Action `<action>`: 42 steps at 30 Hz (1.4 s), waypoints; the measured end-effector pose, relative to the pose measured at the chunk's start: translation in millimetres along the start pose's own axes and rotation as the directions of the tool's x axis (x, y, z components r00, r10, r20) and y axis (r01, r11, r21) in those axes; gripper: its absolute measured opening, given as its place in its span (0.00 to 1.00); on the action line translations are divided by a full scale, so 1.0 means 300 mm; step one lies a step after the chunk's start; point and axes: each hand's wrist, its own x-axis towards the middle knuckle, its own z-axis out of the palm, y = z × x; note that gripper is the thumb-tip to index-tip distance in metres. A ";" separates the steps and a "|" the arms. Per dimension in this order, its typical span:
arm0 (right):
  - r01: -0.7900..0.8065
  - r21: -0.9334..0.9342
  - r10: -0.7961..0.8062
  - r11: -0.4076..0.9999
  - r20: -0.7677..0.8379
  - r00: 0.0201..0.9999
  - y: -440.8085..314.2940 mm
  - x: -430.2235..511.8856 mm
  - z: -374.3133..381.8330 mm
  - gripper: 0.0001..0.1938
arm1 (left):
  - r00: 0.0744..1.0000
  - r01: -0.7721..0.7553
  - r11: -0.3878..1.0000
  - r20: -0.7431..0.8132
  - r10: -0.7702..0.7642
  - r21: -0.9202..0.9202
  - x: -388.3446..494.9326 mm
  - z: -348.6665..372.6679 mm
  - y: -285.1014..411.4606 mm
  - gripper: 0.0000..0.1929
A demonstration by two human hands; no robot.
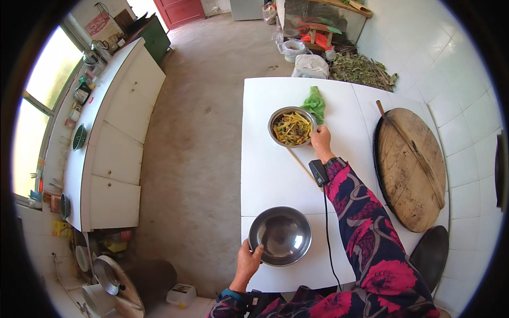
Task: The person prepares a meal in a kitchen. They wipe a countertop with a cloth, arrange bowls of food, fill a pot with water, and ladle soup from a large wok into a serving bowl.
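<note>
My left hand [249, 261] grips the near-left rim of a stainless steel bowl [280, 236], thumb inside and fingers outside. Nothing lies in that bowl. Farther up the white tabletop [274, 179], my right hand [321, 141] holds the right edge of a smaller steel bowl [274, 139]. Yellow strips of cooked food [292, 128] with dark bits fill this one. A thin wooden stick [299, 162], perhaps a chopstick, runs from beside the food bowl towards my right wrist, which covers part of it. Just behind the food bowl sits a crumpled green plastic bag [315, 102].
On the right, a round wooden lid [413, 171] with a crossbar handle leans near the tiled wall [465, 159]. A black cable [328, 234] hangs from my right wrist device [318, 172] across the table. White cabinets [119, 131] line the left side, beyond the concrete floor [191, 159].
</note>
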 end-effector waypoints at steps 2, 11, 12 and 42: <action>0.014 -0.066 -0.015 0.998 -0.009 1.000 0.040 0.039 0.028 0.11 | 0.998 -0.054 0.998 -0.011 0.054 0.020 0.000 0.012 -0.004 0.12; 0.375 -0.808 -0.186 0.455 0.326 0.927 0.025 0.001 -0.194 0.35 | 0.998 -0.066 0.993 0.006 0.066 -0.096 0.022 0.021 -0.032 0.11; 0.363 -0.849 -0.124 0.385 0.343 0.931 0.012 -0.025 -0.202 0.37 | 1.000 -0.027 0.994 0.009 0.028 -0.107 0.025 0.022 -0.028 0.11; 0.412 -0.834 -0.218 0.367 0.354 0.910 -0.001 0.362 0.000 0.21 | 0.994 0.111 0.894 0.065 -0.092 -0.435 -0.070 -0.186 0.034 0.18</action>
